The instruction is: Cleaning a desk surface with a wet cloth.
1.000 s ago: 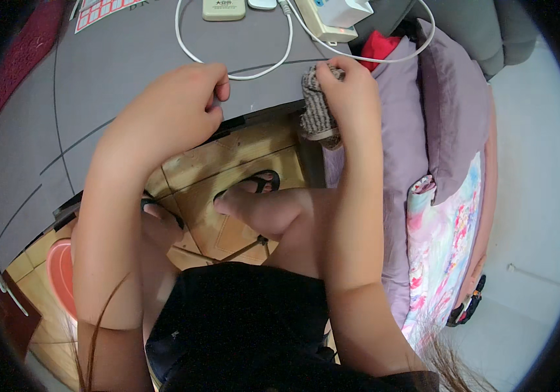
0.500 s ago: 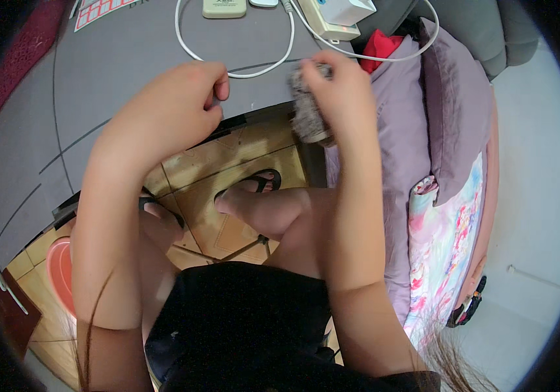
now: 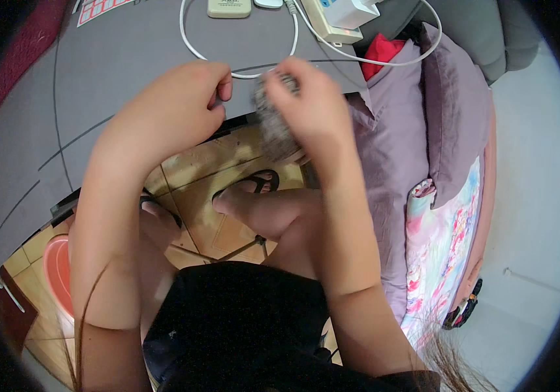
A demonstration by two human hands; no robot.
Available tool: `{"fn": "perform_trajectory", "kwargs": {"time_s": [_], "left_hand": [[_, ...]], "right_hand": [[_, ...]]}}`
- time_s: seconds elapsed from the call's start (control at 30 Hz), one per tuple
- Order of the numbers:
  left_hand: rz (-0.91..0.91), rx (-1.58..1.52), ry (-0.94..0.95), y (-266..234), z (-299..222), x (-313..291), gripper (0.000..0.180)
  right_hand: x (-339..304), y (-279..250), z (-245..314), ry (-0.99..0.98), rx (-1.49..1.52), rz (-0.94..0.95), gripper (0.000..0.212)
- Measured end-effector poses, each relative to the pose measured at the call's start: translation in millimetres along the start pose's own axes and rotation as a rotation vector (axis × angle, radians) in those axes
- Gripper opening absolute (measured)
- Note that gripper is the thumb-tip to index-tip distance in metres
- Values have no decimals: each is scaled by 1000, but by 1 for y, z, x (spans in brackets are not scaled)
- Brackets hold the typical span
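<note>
A grey, fuzzy, elongated thing, somewhat blurred, hangs from my right hand, whose thumb and fingers are closed on its upper part. Its lower end reaches past the table edge, above the floor, and shows a paler brownish rim. My left hand is held near the edge of the grey-covered table, its fingers curled inward. Whatever lies inside those fingers, if anything, is hidden. A short gap separates my left hand from the fuzzy thing.
A white cable loops over the table near a power strip and a pale small box. To the right lie mauve bedding and a pillow. A pink basin stands on the tiled floor at left.
My right hand has moved left with the grey fuzzy thing, bringing it closer to my left hand. My left hand has hardly moved.
</note>
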State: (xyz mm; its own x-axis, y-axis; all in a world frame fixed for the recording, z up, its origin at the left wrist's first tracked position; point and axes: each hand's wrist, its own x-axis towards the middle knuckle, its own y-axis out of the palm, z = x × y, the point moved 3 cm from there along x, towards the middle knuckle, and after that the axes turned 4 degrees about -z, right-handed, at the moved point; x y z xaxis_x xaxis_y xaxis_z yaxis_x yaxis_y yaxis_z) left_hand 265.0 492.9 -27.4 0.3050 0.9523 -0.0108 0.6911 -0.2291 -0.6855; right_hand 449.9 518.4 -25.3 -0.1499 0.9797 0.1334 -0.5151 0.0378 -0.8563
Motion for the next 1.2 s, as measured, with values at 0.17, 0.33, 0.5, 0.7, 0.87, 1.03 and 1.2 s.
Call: {"fn": "perform_trajectory", "kwargs": {"time_s": [0.17, 0.33, 0.5, 0.7, 0.87, 1.03, 1.2], "left_hand": [[-30, 36, 31, -1, -1, 0, 17], [-27, 51, 25, -1, 3, -1, 18], [-15, 6, -6, 4, 5, 2, 18], [-38, 11, 49, -1, 0, 0, 17], [16, 54, -14, -3, 2, 0, 17], [-30, 3, 22, 6, 8, 1, 16], [13, -9, -28, 0, 1, -1, 16]], "right_hand": [[21, -26, -35, 144, -114, -165, 29], [0, -1, 20, 27, -417, -92, 24], [-14, 8, 30, -102, -143, -82, 26], [17, -27, -38, 110, -140, -145, 34], [8, -14, -7, 103, -387, -153, 27], [-23, 18, 42, -264, -232, -222, 21], [5, -9, -9, 77, -78, -39, 30]]}}
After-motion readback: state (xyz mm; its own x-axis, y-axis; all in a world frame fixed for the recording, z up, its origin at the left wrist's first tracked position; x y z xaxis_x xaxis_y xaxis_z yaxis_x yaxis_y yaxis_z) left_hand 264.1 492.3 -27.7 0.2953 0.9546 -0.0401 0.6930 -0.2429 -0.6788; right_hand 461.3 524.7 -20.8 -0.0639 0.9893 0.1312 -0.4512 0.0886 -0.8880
